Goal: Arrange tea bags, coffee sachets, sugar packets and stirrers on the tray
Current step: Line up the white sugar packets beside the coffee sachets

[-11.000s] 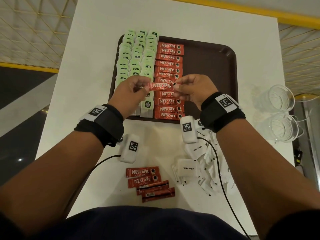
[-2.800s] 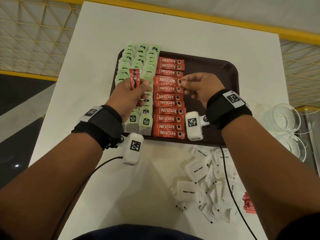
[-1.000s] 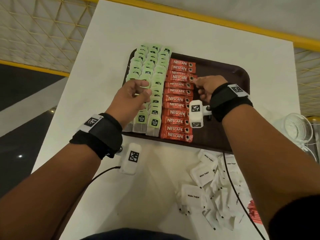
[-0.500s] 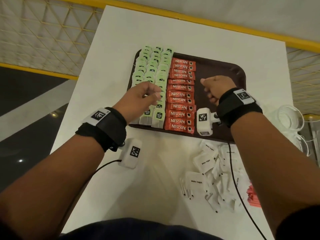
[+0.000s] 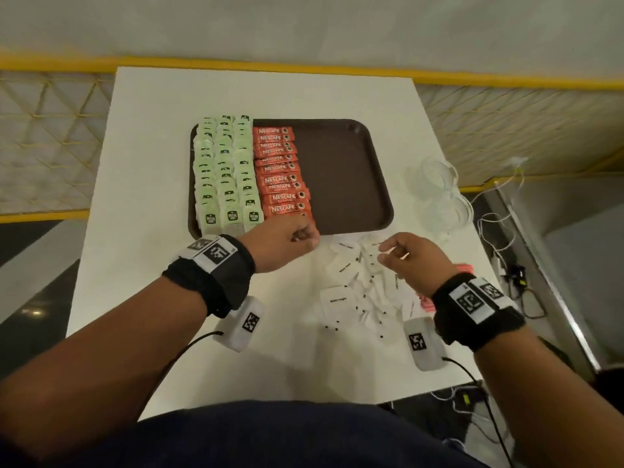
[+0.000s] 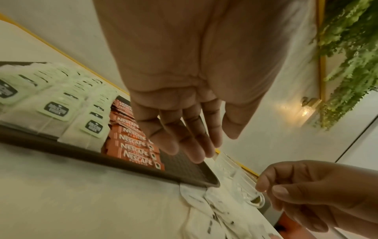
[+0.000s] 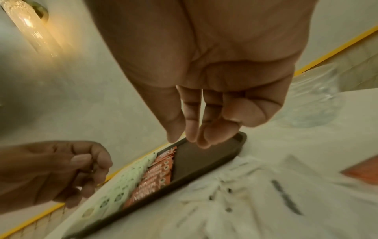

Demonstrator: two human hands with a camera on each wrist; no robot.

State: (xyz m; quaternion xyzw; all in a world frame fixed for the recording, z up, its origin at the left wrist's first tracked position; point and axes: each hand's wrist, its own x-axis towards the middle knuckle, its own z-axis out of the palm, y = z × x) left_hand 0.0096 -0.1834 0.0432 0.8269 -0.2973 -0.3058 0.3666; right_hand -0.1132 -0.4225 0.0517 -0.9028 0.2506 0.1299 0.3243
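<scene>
A brown tray (image 5: 344,184) holds three columns of green tea bags (image 5: 226,177) on its left and one column of red coffee sachets (image 5: 282,170) beside them; its right half is bare. White sugar packets (image 5: 354,288) lie heaped on the table in front of the tray's right corner. My left hand (image 5: 304,236) hovers at the tray's near edge, fingers loosely curled, holding nothing (image 6: 194,142). My right hand (image 5: 388,251) hangs over the sugar heap with relaxed, empty fingers (image 7: 194,134). No stirrers are visible.
Two clear glasses (image 5: 435,190) stand right of the tray near the table's right edge. A few red sachets (image 5: 462,266) lie on the table beside my right wrist. Cables (image 5: 496,231) trail off the right side. The white table (image 5: 141,265) shows bare surface at left.
Both hands have drawn back from the coffee column toward me. The left now sits at the tray's near edge, the right over the sugar heap. The earlier held sachets are gone from my hands.
</scene>
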